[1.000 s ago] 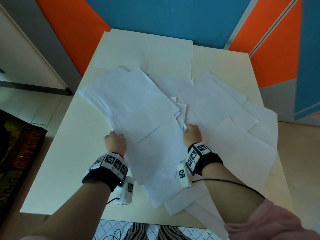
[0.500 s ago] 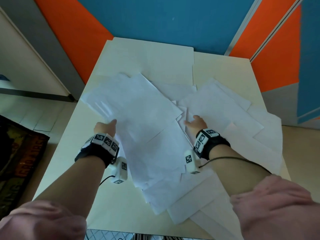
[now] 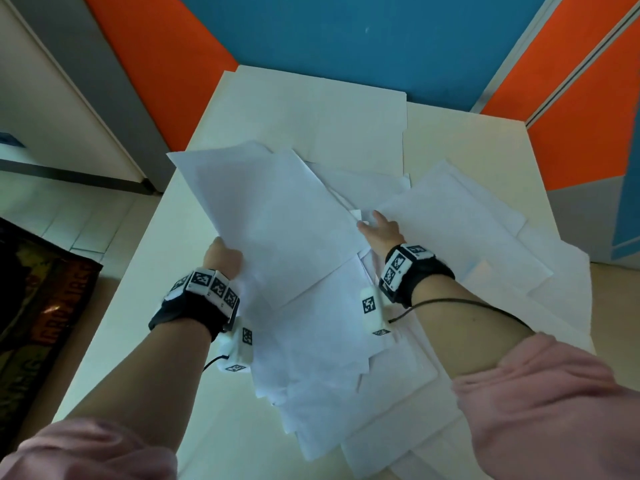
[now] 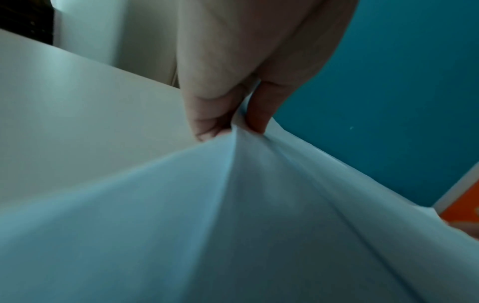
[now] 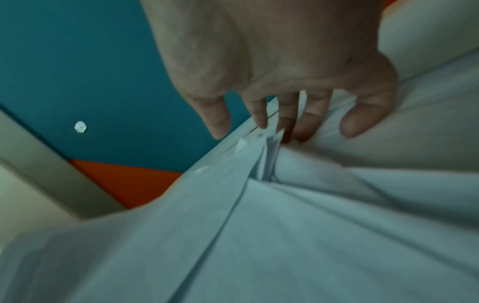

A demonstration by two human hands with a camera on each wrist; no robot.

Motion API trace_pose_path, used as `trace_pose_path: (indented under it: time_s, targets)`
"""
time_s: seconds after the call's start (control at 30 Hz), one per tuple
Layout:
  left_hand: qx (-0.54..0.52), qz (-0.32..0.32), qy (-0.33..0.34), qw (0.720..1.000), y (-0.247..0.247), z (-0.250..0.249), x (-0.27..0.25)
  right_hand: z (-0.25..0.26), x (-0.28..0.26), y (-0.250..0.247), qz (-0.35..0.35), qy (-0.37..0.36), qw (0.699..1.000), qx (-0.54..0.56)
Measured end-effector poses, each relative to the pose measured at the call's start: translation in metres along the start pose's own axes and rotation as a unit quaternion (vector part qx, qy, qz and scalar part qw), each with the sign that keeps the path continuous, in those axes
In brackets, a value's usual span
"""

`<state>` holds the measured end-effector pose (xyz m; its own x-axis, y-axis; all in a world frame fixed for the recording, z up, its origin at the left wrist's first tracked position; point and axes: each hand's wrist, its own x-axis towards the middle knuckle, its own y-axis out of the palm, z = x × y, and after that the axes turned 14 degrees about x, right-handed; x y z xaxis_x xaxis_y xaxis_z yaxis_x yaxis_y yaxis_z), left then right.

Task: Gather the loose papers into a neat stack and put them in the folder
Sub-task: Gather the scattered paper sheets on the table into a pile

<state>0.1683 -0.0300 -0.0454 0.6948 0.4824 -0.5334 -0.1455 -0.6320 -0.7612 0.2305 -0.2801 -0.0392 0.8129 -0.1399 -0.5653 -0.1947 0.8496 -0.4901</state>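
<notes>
Many white loose papers (image 3: 485, 244) lie overlapping across the pale table (image 3: 131, 306). My left hand (image 3: 221, 258) pinches the left edge of a top bundle of sheets (image 3: 277, 216), raised off the pile; the left wrist view shows thumb and fingers (image 4: 207, 125) clamped on the bent paper (image 4: 233, 205). My right hand (image 3: 379, 230) reaches forward with fingers spread, their tips (image 5: 261, 121) touching the sheet edges (image 5: 259, 160) in the middle of the pile. A flat cream folder (image 3: 311, 112) lies open at the far end of the table.
More sheets (image 3: 346, 410) hang toward the table's near edge and right side. Blue and orange wall panels (image 3: 346, 46) stand behind the table. A dark patterned mat (image 3: 34, 306) lies on the floor at left. Bare tabletop shows along the left side.
Both hands moved forward, away from my body. The right hand went from curled at the paper edge to fingers spread. The left hand still grips the bundle, its far corner lifted higher.
</notes>
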Motion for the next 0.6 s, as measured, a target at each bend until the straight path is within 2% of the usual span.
trace_pose_path:
  time_s: [0.07, 0.13, 0.23, 0.33, 0.47, 0.6]
  targets:
    - [0.009, 0.007, -0.003, 1.0, 0.0, -0.003, -0.001, 0.002, 0.001, 0.007, -0.022, 0.006, 0.998, -0.056]
    - [0.02, -0.014, -0.023, 0.999, 0.001, -0.004, 0.001, 0.003, -0.007, 0.013, -0.021, 0.002, 0.995, -0.092]
    - [0.002, -0.063, -0.063, 0.996, 0.001, -0.006, -0.007, -0.006, -0.008, 0.016, -0.035, 0.015, 0.996, -0.075]
    - [-0.047, -0.071, -0.043, 0.995, 0.005, -0.012, -0.013, -0.013, -0.011, 0.015, -0.046, -0.015, 0.996, -0.08]
    - [-0.093, -0.069, -0.022, 0.993, 0.011, -0.016, -0.015, -0.006, -0.009, 0.013, -0.019, -0.067, 0.99, -0.122]
    - [-0.076, -0.059, -0.017, 0.995, 0.009, -0.012, -0.016, -0.001, -0.016, 0.017, 0.066, -0.097, 0.978, -0.172]
